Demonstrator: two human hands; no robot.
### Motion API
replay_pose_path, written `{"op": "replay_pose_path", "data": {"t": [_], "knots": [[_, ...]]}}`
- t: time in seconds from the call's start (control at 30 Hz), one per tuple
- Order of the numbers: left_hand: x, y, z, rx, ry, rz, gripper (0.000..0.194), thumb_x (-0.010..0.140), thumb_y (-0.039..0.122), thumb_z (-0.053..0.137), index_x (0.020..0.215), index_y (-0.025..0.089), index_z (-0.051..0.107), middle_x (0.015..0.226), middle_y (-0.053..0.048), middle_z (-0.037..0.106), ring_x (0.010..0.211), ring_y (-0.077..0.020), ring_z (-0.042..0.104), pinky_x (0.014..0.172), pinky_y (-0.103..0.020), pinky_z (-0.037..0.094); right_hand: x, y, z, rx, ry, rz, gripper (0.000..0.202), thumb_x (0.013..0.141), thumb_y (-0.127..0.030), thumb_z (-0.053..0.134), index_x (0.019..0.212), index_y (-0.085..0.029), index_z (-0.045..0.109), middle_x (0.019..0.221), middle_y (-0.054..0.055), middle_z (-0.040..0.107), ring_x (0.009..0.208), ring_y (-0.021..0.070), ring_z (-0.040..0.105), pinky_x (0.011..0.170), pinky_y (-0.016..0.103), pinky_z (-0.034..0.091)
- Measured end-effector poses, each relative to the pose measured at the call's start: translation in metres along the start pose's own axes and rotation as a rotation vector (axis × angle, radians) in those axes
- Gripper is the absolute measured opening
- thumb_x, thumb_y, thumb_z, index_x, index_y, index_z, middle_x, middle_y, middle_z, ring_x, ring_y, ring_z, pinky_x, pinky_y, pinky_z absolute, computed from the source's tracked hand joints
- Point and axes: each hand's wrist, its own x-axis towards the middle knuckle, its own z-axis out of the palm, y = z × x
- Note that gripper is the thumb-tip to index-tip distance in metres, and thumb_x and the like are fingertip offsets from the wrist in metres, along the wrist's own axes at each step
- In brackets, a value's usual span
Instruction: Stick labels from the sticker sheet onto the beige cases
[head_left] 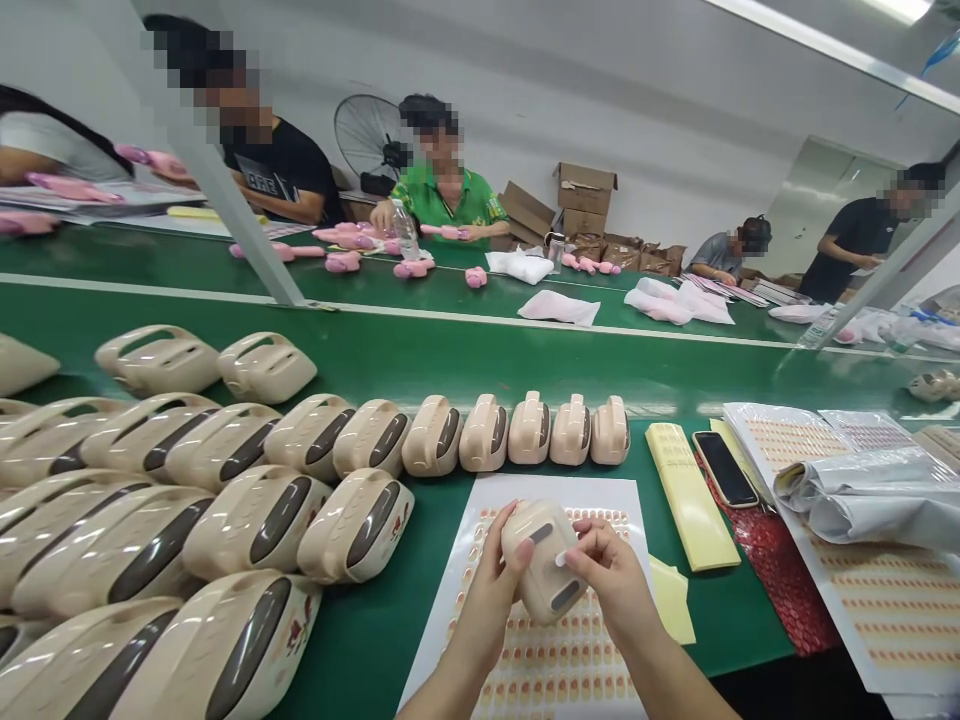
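My left hand (pixel 496 572) is wrapped around a rounded beige plastic casing (pixel 546 538), its flat face with two grey strips turned towards me. At the casing's right side my right hand (pixel 609 568) is closed in a pinch, thumb and index fingertips against the face. A small white bit shows at those fingertips, too small to name. Beneath both hands lies a white sheet of small orange-and-beige stickers (pixel 540 655), partly hidden by my arms. Beyond it stands a row of similar beige casings (pixel 481 432) with handles and dark oval panels.
Several more casings (pixel 255 640) crowd the left. On the right lie a yellow paper stack (pixel 690 500), a phone (pixel 726 468), red bubble wrap (pixel 787 590) and more sticker sheets (pixel 870 600). Across the green bench (pixel 420 350), co-workers sit among pink items (pixel 341 262); a slanted metal post (pixel 225 180) rises left.
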Motion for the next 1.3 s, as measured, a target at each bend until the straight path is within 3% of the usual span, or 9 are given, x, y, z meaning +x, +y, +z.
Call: {"op": "replay_pose_path", "data": {"t": [0.33,0.57,0.67,0.83,0.9,1.0,1.07,1.17,1.3], "knots": [[-0.004,0.001,0.003,-0.010,-0.007,0.003,0.072,0.064,0.059,0.060,0.124,0.024,0.041,0.127,-0.009,0.051,0.108,-0.0280,0.051,0.079,-0.032,0.047,-0.004,0.004,-0.004,-0.089,0.009,-0.107,0.031,0.055,-0.046,0.072,0.053,-0.019,0.057,0.089,0.007,0.050,0.105,0.0282,0.044,0.088,0.039,0.035],[-0.004,-0.001,0.002,-0.008,0.013,0.016,0.069,0.065,0.056,0.061,0.124,0.025,0.042,0.123,-0.009,0.054,0.107,-0.0279,0.053,0.080,-0.033,0.047,-0.011,0.014,0.000,-0.361,0.098,-0.408,0.017,0.072,-0.032,0.061,0.061,-0.020,0.056,0.088,0.005,0.048,0.095,0.0225,0.049,0.086,0.039,0.039],[-0.003,-0.002,0.001,-0.036,0.032,0.006,0.069,0.065,0.056,0.062,0.124,0.025,0.043,0.128,-0.009,0.051,0.111,-0.0289,0.051,0.080,-0.033,0.047,-0.012,0.015,-0.003,-0.311,0.090,-0.482,0.022,0.077,-0.038,0.056,0.063,-0.020,0.054,0.085,0.005,0.048,0.088,0.0201,0.051,0.082,0.036,0.042],[0.000,-0.002,-0.001,-0.338,-0.048,-0.148,0.060,0.071,0.058,0.056,0.117,0.020,0.055,0.117,-0.009,0.062,0.112,-0.0300,0.052,0.092,-0.039,0.042,0.004,0.016,-0.023,-0.261,0.165,-0.264,0.037,0.079,-0.050,0.050,0.104,-0.023,0.054,0.101,0.006,0.053,0.087,0.0173,0.053,0.078,0.032,0.045],[0.000,-0.004,-0.002,-0.463,-0.151,-0.239,0.061,0.071,0.061,0.052,0.111,0.015,0.060,0.108,-0.013,0.067,0.111,-0.0328,0.053,0.094,-0.043,0.040,0.011,0.019,-0.028,-0.292,0.033,-0.021,0.054,0.073,-0.051,0.055,0.119,-0.023,0.047,0.088,0.003,0.056,0.063,0.0126,0.052,0.056,0.026,0.045],[-0.001,-0.014,-0.002,-0.445,-0.274,-0.231,0.070,0.064,0.065,0.058,0.109,0.013,0.061,0.106,-0.016,0.067,0.110,-0.0362,0.053,0.092,-0.047,0.041,0.014,0.024,-0.026,-0.205,-0.171,0.252,0.059,0.073,-0.053,0.051,0.125,-0.024,0.044,0.055,-0.007,0.046,0.035,0.0058,0.029,0.033,0.018,0.021],[-0.001,-0.021,0.000,-0.371,-0.285,-0.135,0.078,0.053,0.061,0.069,0.115,0.016,0.057,0.109,-0.015,0.066,0.109,-0.0365,0.053,0.091,-0.046,0.042,0.011,0.024,-0.025,-0.161,-0.170,0.234,0.059,0.074,-0.052,0.050,0.126,-0.026,0.043,0.049,-0.009,0.044,0.032,0.0051,0.023,0.032,0.018,0.016],[0.004,-0.026,0.005,-0.318,-0.289,-0.082,0.089,0.048,0.061,0.072,0.124,0.020,0.049,0.112,-0.013,0.065,0.109,-0.0369,0.054,0.090,-0.047,0.043,0.008,0.018,-0.030,-0.220,-0.141,0.116,0.063,0.070,-0.053,0.054,0.127,-0.028,0.045,0.060,-0.004,0.058,0.029,0.0062,0.030,0.030,0.021,0.023],[0.020,-0.027,0.007,-0.303,-0.357,-0.136,0.086,0.067,0.079,0.033,0.126,0.019,0.048,0.119,-0.015,0.061,0.110,-0.0362,0.054,0.088,-0.049,0.044,0.021,-0.013,-0.048,-0.366,-0.089,0.040,0.063,0.071,-0.052,0.049,0.130,-0.033,0.037,0.052,-0.005,0.054,0.026,0.0109,0.035,0.025,0.024,0.026]]}}
